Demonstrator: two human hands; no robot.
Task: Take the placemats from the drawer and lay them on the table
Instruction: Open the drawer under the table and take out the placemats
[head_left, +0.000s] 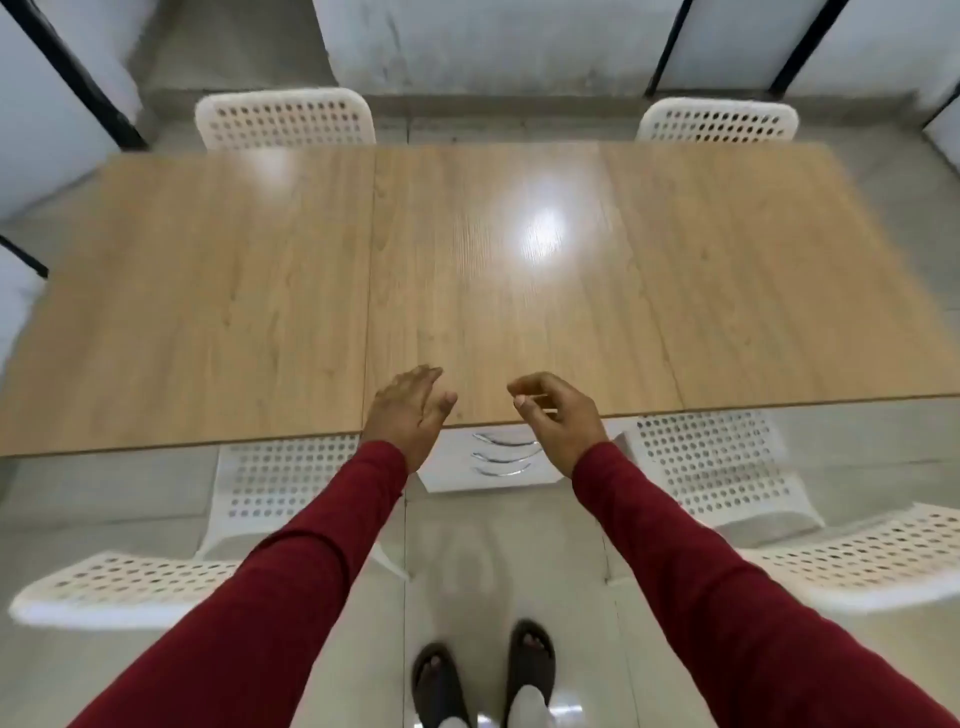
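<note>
you stand on a pale tiled floor facing a long wood-grain table with a bright glare of light on its middle panel. two white perforated chairs sit at the far side, and two more are tucked in at the near edge, one left and one right of you. under the near edge of the table, between your forearms, a white drawer unit shows three curved metal handles stacked one below another; all of its drawers look closed, and the placemats are not visible anywhere in this view. your left hand hangs over the near edge of the table with its fingers straight and spread a little, holding nothing. your right hand is just beside it, above the drawer unit, its fingers loosely curled with thumb and forefinger close together; nothing shows in that grip. both arms wear dark red sleeves, and your dark sandals show at the near edge.
</note>
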